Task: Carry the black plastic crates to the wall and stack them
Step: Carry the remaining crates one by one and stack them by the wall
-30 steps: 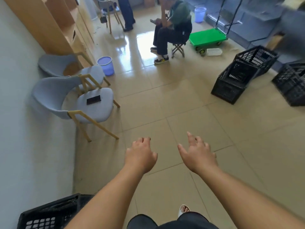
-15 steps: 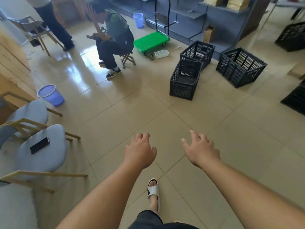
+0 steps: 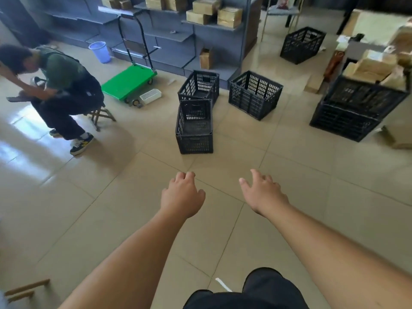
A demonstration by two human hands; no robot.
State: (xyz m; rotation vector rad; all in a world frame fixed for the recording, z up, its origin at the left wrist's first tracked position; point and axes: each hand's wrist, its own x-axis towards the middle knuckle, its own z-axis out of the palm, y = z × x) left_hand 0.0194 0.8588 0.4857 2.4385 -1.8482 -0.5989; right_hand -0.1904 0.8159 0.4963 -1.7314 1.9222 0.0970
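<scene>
Several black plastic crates stand on the tiled floor ahead. The nearest crate (image 3: 194, 139) is straight in front, with a second crate (image 3: 199, 85) touching its far side. A third crate (image 3: 255, 94) stands to the right of them. At the right, a black crate stack (image 3: 354, 108) holds boxes on top, and a further crate (image 3: 302, 44) is at the back. My left hand (image 3: 181, 195) and my right hand (image 3: 263, 191) are held out empty, fingers loosely spread, well short of the nearest crate.
A seated person (image 3: 60, 85) bends forward on a stool at the left. A green platform trolley (image 3: 128, 82) and a white tray (image 3: 150, 96) lie beyond. Grey shelving (image 3: 169, 36) with cardboard boxes lines the back, with a blue bucket (image 3: 100, 51) beside it. A chair leg (image 3: 26, 287) is at bottom left.
The view has swung right, away from the wall and grey chairs, toward the crates, which are now centred and closer. Both hands stay out in front, empty.
</scene>
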